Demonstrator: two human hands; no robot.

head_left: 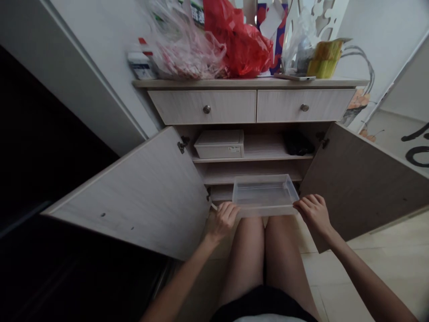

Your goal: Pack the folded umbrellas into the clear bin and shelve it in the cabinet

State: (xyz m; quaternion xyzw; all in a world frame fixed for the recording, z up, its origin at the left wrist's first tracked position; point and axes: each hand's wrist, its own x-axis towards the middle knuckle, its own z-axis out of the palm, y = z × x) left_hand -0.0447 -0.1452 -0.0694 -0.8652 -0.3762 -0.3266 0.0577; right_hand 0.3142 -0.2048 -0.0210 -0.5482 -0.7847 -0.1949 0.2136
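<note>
Between my hands is a clear plastic bin [263,210], shallow and rectangular, with nothing visible inside. My left hand [226,219] grips its near left corner with the fingers closed. At the near right corner, my right hand [311,212] pinches the rim. The bin is above my knees, in front of the lower shelves of an open cabinet [251,158]. On the upper shelf stand a white box [219,144] at the left and a dark, soft-looking item [298,143] at the right.
Cabinet doors stand open at left [144,192] and right [365,183]. Two closed drawers [231,107] are above the shelves. The cabinet top holds a red bag [246,49], a pinkish clear bag [187,53], a white bottle [140,65] and a yellow container [324,58].
</note>
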